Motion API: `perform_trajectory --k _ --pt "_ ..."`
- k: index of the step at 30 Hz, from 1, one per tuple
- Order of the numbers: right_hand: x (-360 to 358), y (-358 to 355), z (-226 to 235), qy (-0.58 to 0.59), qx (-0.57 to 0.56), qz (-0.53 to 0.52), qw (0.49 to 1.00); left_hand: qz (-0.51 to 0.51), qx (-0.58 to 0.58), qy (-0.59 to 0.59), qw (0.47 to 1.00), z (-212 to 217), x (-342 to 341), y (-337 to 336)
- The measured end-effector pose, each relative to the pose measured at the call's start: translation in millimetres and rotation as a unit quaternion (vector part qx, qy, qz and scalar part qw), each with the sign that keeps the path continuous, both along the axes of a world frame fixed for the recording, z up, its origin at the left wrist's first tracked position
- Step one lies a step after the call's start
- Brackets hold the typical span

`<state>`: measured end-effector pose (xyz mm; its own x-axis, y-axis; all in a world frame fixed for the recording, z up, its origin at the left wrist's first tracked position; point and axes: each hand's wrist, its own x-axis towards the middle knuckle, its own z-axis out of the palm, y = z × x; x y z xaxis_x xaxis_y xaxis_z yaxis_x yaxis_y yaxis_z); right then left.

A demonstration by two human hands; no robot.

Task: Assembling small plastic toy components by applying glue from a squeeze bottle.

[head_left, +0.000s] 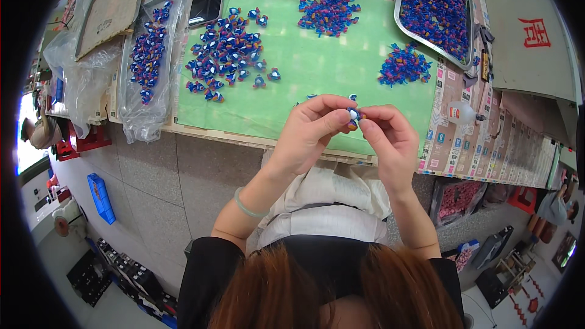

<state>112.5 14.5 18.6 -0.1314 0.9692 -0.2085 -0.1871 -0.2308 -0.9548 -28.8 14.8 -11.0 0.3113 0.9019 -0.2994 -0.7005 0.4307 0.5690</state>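
Spanning the space beyond the grip: bench [487, 146], bearing a green mat [317, 61] and, far right of the grip, a metal tray [399, 9] of blue pieces. Loose piles [226, 49] lie beyond-left. Left hand [308, 131] and right hand [390, 140] meet fingertip to fingertip, both pinching one small blue-and-white piece [354, 114].

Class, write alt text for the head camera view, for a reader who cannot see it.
Seen from above, a person's left hand and right hand pinch one small blue-and-white piece between the fingertips over a green mat. Heaps of similar blue pieces lie on the mat, with more in a metal tray at the upper right.
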Motion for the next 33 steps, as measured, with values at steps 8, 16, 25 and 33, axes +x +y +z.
perform_trajectory --k 8,16,25,33 --pt "8 3 -7 -0.151 0.176 0.060 0.971 -0.018 -0.045 -0.004 0.999 4 -1 1" --pt "48 -9 -25 -0.159 0.087 -0.147 0.973 0.183 0.148 0.638 0.733 -36 -54 27" --pt "145 1 -79 -0.391 0.162 -0.417 0.804 0.060 0.288 0.676 0.675 -20 3 22" --pt "164 28 -88 -0.254 0.074 -0.322 0.909 0.030 0.353 0.718 0.599 -31 31 25"
